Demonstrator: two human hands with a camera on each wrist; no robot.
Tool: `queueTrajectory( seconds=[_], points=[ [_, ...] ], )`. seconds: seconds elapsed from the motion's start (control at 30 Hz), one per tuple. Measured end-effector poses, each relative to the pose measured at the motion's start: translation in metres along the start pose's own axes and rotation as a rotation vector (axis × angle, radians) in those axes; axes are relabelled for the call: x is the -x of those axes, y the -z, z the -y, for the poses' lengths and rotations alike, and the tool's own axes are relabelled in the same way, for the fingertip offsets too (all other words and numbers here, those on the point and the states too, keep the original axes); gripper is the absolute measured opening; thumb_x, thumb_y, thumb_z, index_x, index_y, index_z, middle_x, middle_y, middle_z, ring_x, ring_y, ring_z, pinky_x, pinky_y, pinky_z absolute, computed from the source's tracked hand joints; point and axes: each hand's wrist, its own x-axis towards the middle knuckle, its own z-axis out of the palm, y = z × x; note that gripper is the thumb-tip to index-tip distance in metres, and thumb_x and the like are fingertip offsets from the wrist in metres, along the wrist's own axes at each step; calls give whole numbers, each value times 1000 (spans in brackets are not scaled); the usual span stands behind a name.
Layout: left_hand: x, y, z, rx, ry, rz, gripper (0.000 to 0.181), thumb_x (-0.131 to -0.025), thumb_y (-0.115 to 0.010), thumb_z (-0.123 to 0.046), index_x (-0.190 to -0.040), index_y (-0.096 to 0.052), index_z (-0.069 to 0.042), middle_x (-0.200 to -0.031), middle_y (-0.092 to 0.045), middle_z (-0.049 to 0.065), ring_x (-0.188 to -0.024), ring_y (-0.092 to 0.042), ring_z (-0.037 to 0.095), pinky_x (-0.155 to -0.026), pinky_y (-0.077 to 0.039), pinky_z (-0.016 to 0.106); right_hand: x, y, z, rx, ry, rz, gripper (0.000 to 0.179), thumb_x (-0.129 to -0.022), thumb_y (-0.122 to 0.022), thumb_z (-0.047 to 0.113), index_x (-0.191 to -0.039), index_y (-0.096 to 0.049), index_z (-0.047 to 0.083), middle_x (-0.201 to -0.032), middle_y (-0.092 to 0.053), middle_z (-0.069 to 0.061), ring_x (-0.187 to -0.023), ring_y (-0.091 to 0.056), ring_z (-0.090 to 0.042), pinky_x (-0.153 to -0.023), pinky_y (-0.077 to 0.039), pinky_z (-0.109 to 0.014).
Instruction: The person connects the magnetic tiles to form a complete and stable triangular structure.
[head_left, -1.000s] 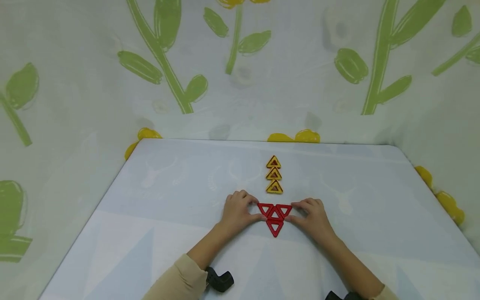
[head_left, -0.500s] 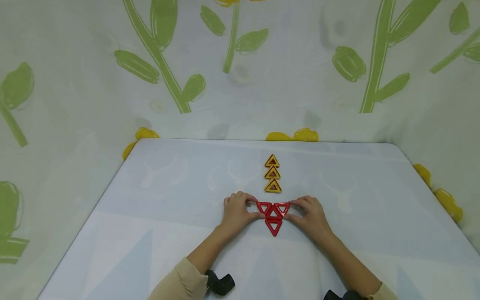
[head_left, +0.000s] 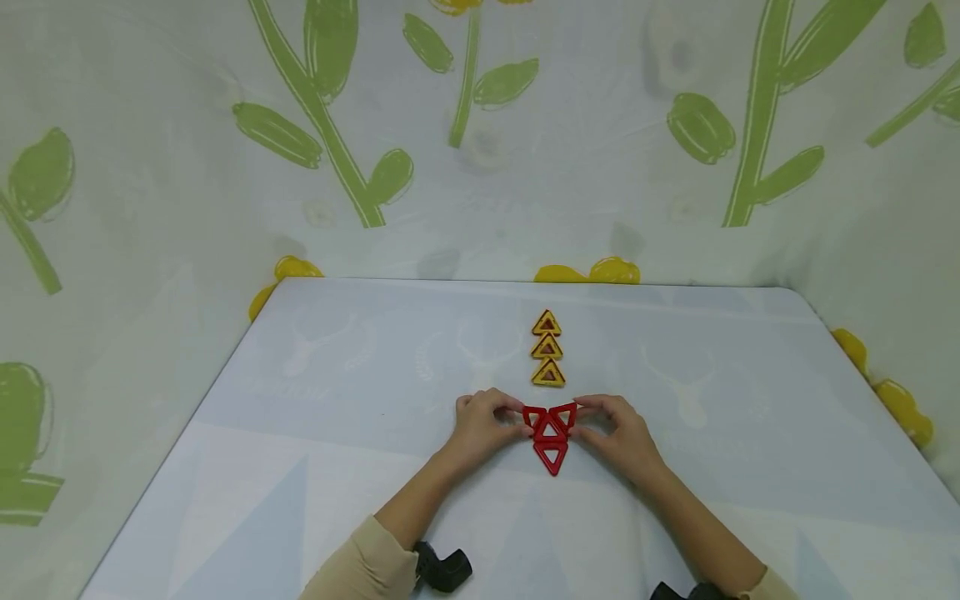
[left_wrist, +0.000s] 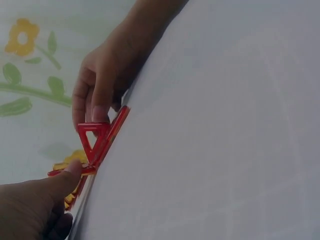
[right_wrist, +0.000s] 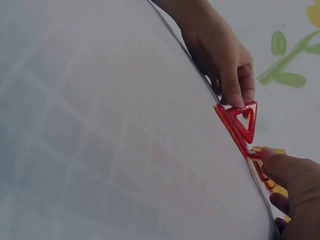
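Several red triangle magnetic tiles lie joined on the table. Around a middle tile (head_left: 551,438) are a left tile (head_left: 535,409), a right tile (head_left: 562,408) and a bottom tile (head_left: 560,459) pointing toward me. My left hand (head_left: 480,422) pinches the left tile between thumb and fingertips. On the other side, my right hand (head_left: 624,433) pinches the right one the same way. Both side tiles are tilted up from the tabletop: the left wrist view shows the right tile (left_wrist: 103,131) raised, the right wrist view the left tile (right_wrist: 252,122).
Beyond the red tiles, three yellow triangle tiles (head_left: 548,373) with reddish centres lie in a column on the white table (head_left: 360,350). A cloth backdrop (head_left: 570,183) with green plants rises behind the table's far edge. Black wrist devices (head_left: 444,570) sit at both sleeves.
The left and right red tiles, flat before, are now tilted up along their joined edges. Both hands have moved slightly inward with them. The yellow tiles have stayed put.
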Motion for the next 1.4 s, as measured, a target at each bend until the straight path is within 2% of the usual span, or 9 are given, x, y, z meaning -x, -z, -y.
queueTrajectory(
  seconds=[0.17,0.3,0.6,0.8,0.97,1.13,1.3,1.4],
  points=[
    [0,0,2,-26,-52,30,21,-77,-77,-30,-93,-74,-17,-80,-63,-10,-83,-52,8,-94,-24,47,0,1,1,-33,-3,2,28,-77,-78,14,-104,-70,11,-93,-69,4,-97,-53,-11,-81,-47,-30],
    [0,0,0,-2,-75,50,18,-81,-74,-30,-94,-75,-17,-80,-63,-10,-83,-51,7,-94,-24,46,-1,0,-1,-45,-7,4,20,-77,-78,16,-97,-74,13,-93,-66,3,-93,-47,-7,-77,-46,-25],
    [0,-4,-3,27,-108,71,15,-82,-72,-28,-93,-75,-17,-81,-64,-10,-84,-51,7,-92,-24,43,-4,-9,-7,-19,224,-48,16,-71,-81,9,-84,-75,13,-78,-70,6,-79,-48,-6,-69,-37,-27],
    [1,-7,-5,27,-140,67,12,-82,-73,-25,-90,-74,-17,-80,-63,-8,-85,-50,7,-91,-25,42,-4,-10,-7,-6,275,-58,19,-68,-82,6,-82,-74,14,-76,-70,7,-78,-48,-6,-69,-36,-27],
    [0,-10,-7,-3,-186,48,12,-81,-73,-27,-88,-73,-17,-79,-63,-7,-84,-50,8,-91,-26,42,-5,-11,-7,-41,355,-73,21,-65,-82,1,-81,-74,13,-73,-68,6,-76,-48,-8,-67,-36,-24],
    [-1,-11,-5,-14,-204,49,13,-82,-72,-28,-88,-73,-17,-80,-62,-8,-84,-50,8,-91,-27,41,-6,-12,-9,-52,423,-88,23,-63,-83,0,-81,-74,12,-73,-66,5,-75,-48,-9,-66,-37,-22],
    [-1,-8,1,-73,-238,15,19,-85,-70,-27,-101,-71,-17,-90,-61,-5,-89,-50,12,-88,-29,41,-5,-12,-10,20,437,-47,31,-61,-86,12,-90,-74,12,-79,-67,6,-80,-48,-10,-71,-36,-26],
    [-2,-4,4,-156,-248,50,33,-87,-67,-29,-117,-66,-17,-102,-58,-1,-96,-48,15,-88,-29,42,-3,-10,-9,95,443,-15,38,-62,-87,27,-95,-73,14,-85,-66,6,-85,-47,-10,-74,-36,-30]
  ],
)
